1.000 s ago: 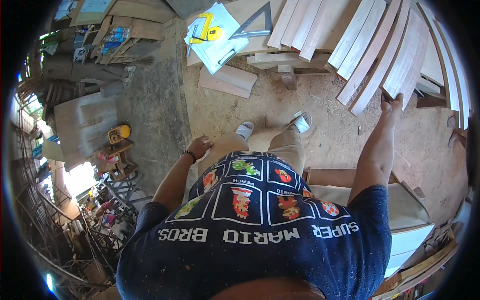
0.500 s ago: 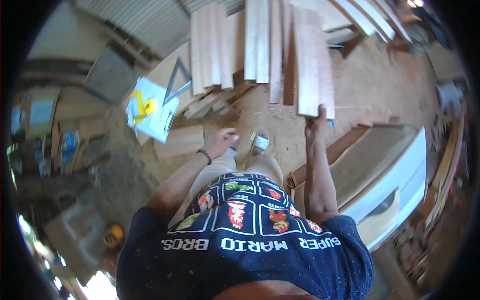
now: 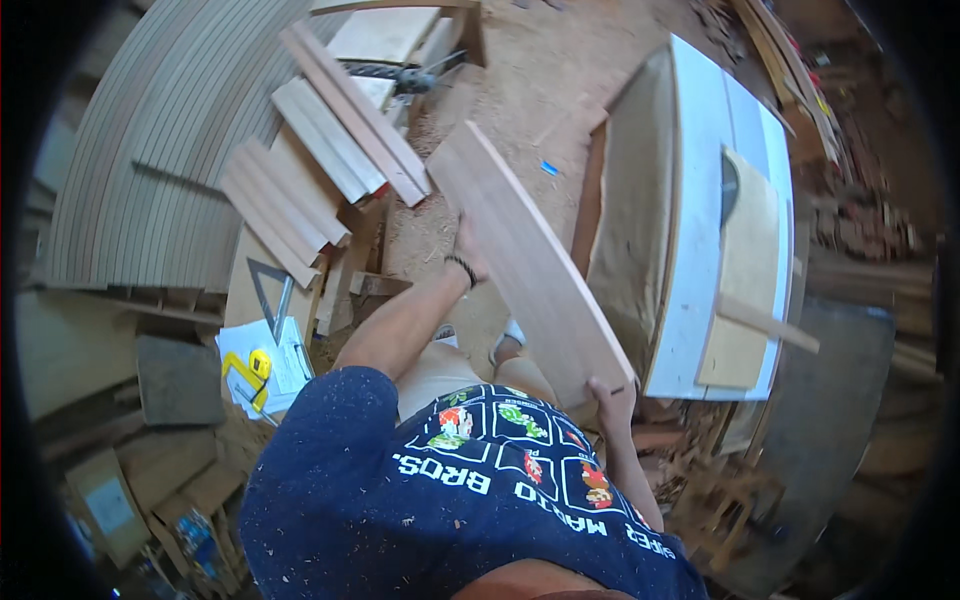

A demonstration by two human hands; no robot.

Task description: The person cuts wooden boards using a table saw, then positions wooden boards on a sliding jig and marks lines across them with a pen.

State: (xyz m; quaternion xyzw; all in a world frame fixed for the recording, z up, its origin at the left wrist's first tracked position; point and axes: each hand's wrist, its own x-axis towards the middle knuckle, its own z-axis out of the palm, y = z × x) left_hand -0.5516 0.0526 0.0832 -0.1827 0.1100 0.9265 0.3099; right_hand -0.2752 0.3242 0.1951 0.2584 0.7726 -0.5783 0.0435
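Note:
A wide wooden board (image 3: 530, 270) is held up at a slant in front of my body, its far end toward the upper left. At its near end my right hand (image 3: 613, 400) grips the board, thumb on the upper face. My left hand (image 3: 470, 248), with a dark bracelet at the wrist, holds the board's left edge nearer the far end; its fingers are partly hidden beneath. To the left lie several narrow wooden strips (image 3: 285, 205), resting on a bench, and further strips (image 3: 330, 140) beside them.
A metal set square (image 3: 268, 290), papers (image 3: 290, 375) and a yellow tape measure (image 3: 260, 364) lie on the bench at left. A large white-faced cabinet (image 3: 690, 280) stands at right, with a thin panel (image 3: 745, 260) on it. Slatted panelling (image 3: 140, 170) fills the upper left.
The board has come away from the other strips, and my left hand has taken hold of it too. My view has turned to the right.

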